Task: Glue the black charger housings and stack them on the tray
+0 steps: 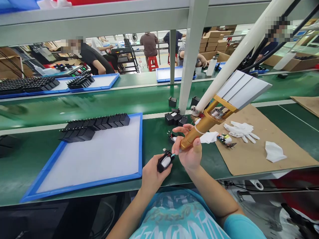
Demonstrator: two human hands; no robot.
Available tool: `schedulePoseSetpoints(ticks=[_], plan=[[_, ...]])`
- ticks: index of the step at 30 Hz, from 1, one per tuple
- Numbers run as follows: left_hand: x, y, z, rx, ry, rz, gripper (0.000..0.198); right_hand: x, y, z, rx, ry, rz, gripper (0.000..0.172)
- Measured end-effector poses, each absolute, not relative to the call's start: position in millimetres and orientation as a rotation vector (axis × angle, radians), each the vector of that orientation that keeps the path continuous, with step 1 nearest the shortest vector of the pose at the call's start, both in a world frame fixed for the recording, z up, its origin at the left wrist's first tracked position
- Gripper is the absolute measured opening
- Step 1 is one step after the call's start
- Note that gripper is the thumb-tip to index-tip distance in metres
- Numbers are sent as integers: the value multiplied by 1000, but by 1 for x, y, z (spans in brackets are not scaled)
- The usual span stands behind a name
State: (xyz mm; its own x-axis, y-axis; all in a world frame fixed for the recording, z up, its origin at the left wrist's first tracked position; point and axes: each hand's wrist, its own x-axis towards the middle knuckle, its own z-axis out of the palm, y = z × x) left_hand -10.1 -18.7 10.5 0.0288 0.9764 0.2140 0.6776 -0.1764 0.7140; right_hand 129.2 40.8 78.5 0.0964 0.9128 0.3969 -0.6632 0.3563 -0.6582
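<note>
My left hand grips an open black adapter housing, with white material showing inside it. In my right hand is a gold cylindrical dispensing tool, its fingers wrapped around the lower end. The tool slants down to the left, and its thin teal tip reaches the rim of the housing; whether it touches the inside cannot be made out. Just beyond my right fingers lies another open adapter, partly covered by the hand. Several black adapters are grouped farther back.
A blue-edged white tray holds rows of black adapters on the left. Brown cardboard on the right bears white gloves, a circuit board and a white cloth. A metal post and slanted pipe stand ahead. Other people work beyond.
</note>
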Motion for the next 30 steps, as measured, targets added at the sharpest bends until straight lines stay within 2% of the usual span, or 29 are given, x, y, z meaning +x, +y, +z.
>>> schedulePoseSetpoints(ticks=[5, 13, 26, 30], plan=[[-10, -18, 13, 1830, 1665, 967, 29, 130, 40, 79, -346, -861, 1176, 31], [-7, -17, 16, 1768, 1649, 965, 29, 127, 38, 82, -352, -853, 1198, 43], [1, -10, 18, 1830, 1644, 1054, 30, 113, 33, 90, -293, -832, 1291, 46], [4, -10, 21, 1869, 1578, 1156, 32, 109, 30, 92, -279, -850, 1302, 41]])
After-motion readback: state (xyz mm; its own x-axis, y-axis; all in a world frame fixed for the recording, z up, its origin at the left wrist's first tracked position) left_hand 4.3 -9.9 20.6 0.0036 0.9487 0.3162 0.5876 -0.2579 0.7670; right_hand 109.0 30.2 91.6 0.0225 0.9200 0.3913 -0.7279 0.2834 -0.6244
